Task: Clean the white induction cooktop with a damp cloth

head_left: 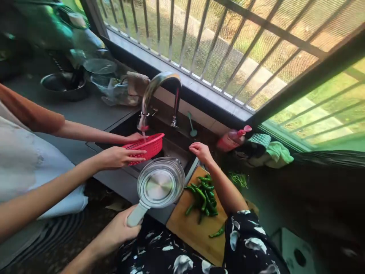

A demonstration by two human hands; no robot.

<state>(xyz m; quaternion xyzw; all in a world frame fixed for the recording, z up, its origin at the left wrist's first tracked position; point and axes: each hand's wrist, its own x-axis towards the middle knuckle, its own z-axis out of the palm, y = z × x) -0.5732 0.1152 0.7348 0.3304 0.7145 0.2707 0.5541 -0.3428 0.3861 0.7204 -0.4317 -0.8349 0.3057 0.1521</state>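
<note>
My left hand (pixel 122 224) grips the pale grey handle of a clear glass saucepan (pixel 161 182), held up in front of the sink. Through its glass I see a round, shiny base. My right hand (pixel 202 152) hovers by the right edge of the sink (pixel 176 144), its fingers curled in and nothing visible in them. Below that forearm, green chili peppers (pixel 207 194) lie heaped on a wooden cutting board (pixel 182 220). Another person's two hands hold a red plastic basket (pixel 155 146) under the running faucet (pixel 162 78).
A metal pan (pixel 64 85) and clear plastic containers (pixel 99 68) stand on the counter at the left. Right of the sink are a pink soap bottle (pixel 229 140), a green cloth (pixel 279 153) and cut green stems (pixel 238 179). A barred window (pixel 199 45) rises behind the sink.
</note>
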